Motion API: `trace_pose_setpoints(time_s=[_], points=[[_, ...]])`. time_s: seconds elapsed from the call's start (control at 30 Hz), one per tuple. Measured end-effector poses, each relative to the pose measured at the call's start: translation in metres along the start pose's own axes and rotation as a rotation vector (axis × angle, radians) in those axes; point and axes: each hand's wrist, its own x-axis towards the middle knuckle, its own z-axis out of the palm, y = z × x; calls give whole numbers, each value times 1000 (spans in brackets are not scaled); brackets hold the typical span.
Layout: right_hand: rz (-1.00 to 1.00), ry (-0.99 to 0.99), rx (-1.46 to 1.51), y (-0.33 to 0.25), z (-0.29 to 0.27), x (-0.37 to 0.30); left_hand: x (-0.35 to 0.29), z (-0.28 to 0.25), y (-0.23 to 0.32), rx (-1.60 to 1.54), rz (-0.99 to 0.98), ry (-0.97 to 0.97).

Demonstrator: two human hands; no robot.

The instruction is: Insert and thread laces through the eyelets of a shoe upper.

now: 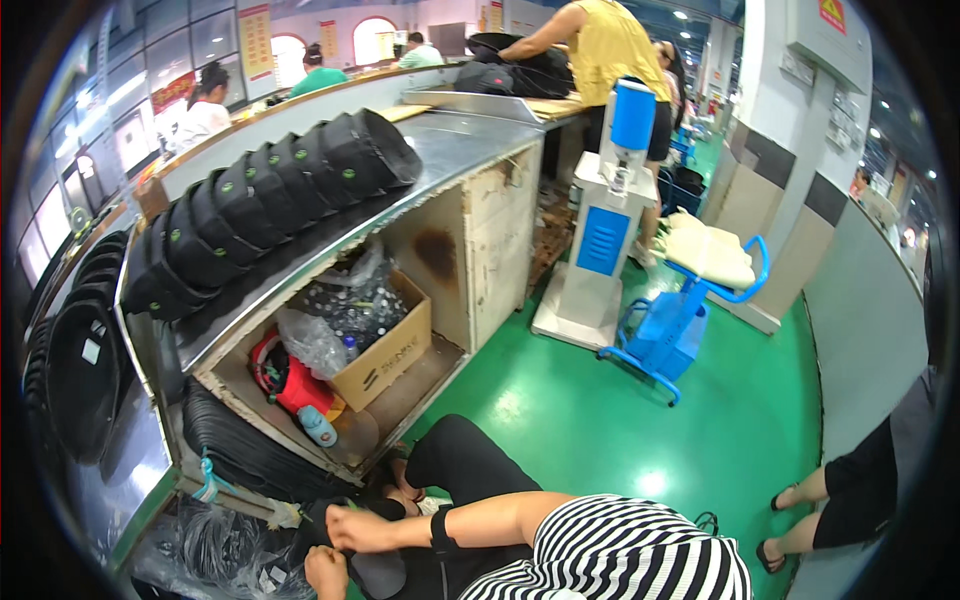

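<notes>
Low at the bottom of the view, my right hand [362,529] is closed, its fingers curled at the edge of a dark piece. My left hand [326,572] is closed too, just below and to the left of the right one. Between and beside them lies dark, soft-looking material whose kind I cannot make out. A grey rounded piece [380,574] shows under my right wrist, against my dark trousers. To the left of my hands sits a clear plastic bag [215,545] of thin black strips.
Nested black moulded shells [270,190] line the metal counter [455,135]. Its open cabinet holds a cardboard box [385,355], a red bag [300,385] and a blue can [318,425]. Beyond stand a blue-and-white machine [605,220] and a blue cushioned chair [670,320]. Co-workers are nearby.
</notes>
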Motion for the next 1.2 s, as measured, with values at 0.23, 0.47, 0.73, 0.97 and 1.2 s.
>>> trace_pose_setpoints(time_s=[0.23, 0.47, 0.73, 0.97, 1.2], points=[[255, -140, 327, -15, 0, -14, -22, -40, 33, -352, 129, 16], [520, -418, 672, -2, 3, 3, -28, -47, 36, -474, 92, 42], [585, -425, 317, -14, 32, 10, -43, -78, 53, -531, 46, 144], [464, -772, 851, -67, 23, -28, -96, -2, -19, -796, -256, 170], [305, -879, 912, -134, -11, -1, -117, 6, -53, -665, -363, -454]])
